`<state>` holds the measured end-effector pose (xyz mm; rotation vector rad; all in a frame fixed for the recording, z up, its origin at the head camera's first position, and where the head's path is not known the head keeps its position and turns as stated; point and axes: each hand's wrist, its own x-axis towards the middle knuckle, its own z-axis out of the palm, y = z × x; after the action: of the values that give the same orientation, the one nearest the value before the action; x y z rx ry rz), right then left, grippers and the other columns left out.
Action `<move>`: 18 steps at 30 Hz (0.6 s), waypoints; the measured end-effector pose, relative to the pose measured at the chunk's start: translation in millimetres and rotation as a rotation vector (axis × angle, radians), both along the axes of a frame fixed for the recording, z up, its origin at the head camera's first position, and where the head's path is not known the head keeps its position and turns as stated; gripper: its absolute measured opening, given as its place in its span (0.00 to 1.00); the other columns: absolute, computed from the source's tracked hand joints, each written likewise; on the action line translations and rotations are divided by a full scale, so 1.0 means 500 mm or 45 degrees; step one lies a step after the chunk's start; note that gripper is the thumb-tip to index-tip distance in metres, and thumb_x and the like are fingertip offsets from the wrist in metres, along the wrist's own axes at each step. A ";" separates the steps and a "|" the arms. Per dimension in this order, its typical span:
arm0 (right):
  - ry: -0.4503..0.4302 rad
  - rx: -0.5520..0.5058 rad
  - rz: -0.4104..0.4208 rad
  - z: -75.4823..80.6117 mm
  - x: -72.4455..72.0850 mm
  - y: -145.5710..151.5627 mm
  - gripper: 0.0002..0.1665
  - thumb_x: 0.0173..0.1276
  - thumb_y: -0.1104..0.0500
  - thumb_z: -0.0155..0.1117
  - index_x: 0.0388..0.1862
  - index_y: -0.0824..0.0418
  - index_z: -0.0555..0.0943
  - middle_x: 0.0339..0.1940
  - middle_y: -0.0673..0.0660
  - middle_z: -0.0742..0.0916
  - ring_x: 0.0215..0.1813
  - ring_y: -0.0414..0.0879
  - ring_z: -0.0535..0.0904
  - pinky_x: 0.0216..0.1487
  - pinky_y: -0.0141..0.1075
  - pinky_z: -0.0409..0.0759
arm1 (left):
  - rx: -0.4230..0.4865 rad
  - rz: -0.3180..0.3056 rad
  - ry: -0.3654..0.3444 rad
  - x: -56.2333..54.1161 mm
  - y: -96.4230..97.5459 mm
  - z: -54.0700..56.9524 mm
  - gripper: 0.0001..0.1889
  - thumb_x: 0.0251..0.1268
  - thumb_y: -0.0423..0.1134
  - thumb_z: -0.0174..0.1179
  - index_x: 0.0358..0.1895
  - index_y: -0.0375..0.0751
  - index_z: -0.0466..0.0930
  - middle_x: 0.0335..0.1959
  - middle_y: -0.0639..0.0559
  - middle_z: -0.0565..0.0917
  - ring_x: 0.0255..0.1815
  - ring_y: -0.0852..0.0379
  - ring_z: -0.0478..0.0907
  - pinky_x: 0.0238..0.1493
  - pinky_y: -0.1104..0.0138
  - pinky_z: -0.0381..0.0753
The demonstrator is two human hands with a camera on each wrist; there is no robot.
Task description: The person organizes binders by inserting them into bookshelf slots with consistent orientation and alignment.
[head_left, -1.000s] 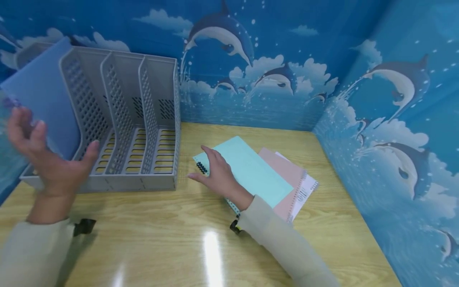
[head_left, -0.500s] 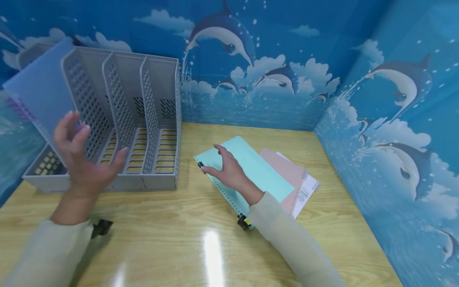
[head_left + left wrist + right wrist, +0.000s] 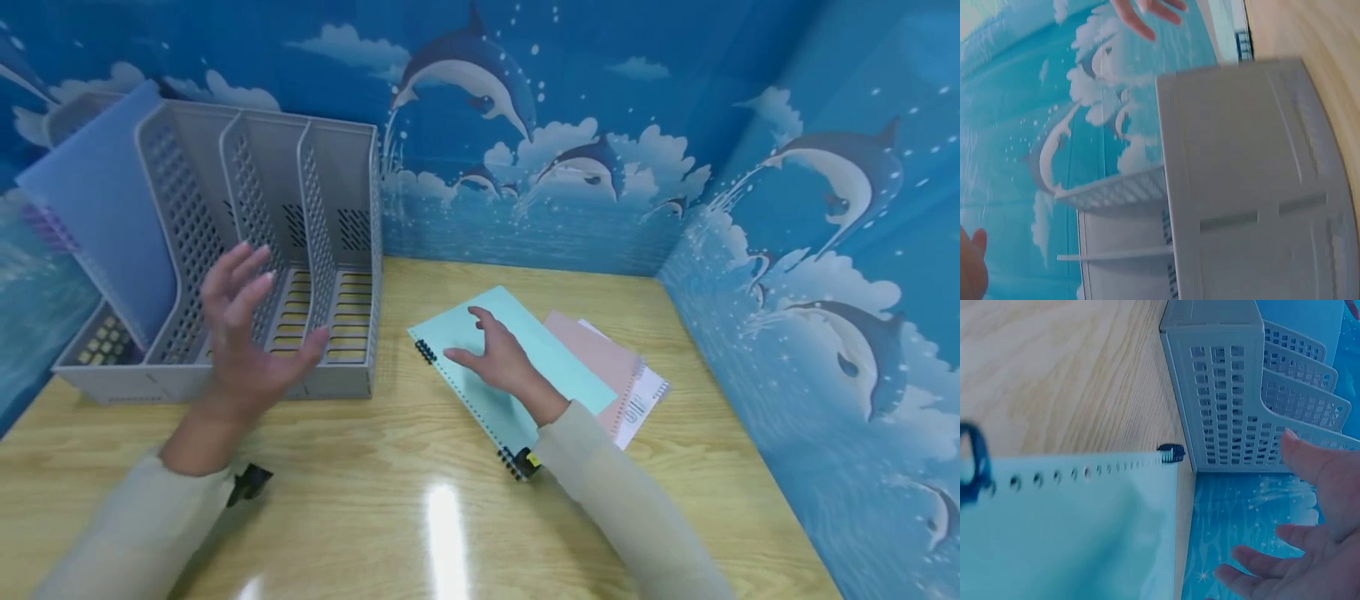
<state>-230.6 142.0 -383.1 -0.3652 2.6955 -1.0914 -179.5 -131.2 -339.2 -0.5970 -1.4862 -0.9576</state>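
Observation:
A mint-green spiral notebook lies slanted on the table, black coils at both ends of its punched edge. My right hand hovers above it, thumb and fingers spread, holding nothing; the right wrist view shows its bare palm. My left hand is raised before a grey file rack, fingers loosely bent and apart, with nothing in them. A blue notebook with purple coils leans in the rack's leftmost compartment. The left wrist view shows the rack's front wall close up.
Under the mint notebook lie a pink spiral notebook and a white one. The rack's other compartments have slotted floors. Dolphin-printed curtains bound the wooden table behind and at the right.
My left hand has moved right, away from the blue notebook, which stays leaning in the rack. My right hand has shifted slightly right over the mint notebook, uncovering its coils.

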 end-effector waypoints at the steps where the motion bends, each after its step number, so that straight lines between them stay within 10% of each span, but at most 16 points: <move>1: -0.003 0.006 0.000 -0.001 -0.001 0.004 0.47 0.68 0.44 0.63 0.78 0.56 0.53 0.74 0.64 0.66 0.72 0.59 0.63 0.64 0.56 0.69 | -0.010 -0.022 -0.032 0.002 0.004 -0.003 0.27 0.61 0.59 0.59 0.60 0.52 0.69 0.61 0.39 0.66 0.60 0.40 0.71 0.64 0.52 0.70; 18: -0.084 0.154 -0.033 0.009 -0.034 0.062 0.47 0.69 0.39 0.60 0.77 0.59 0.55 0.72 0.65 0.69 0.69 0.59 0.67 0.62 0.53 0.73 | -0.321 -0.414 -0.322 0.018 0.075 -0.052 0.35 0.65 0.56 0.59 0.70 0.48 0.57 0.70 0.32 0.57 0.65 0.43 0.66 0.61 0.62 0.71</move>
<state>-247.6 172.9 -378.7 -0.2696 2.6984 -0.9246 -170.6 -93.7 -365.1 -0.9496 -1.7867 -1.1346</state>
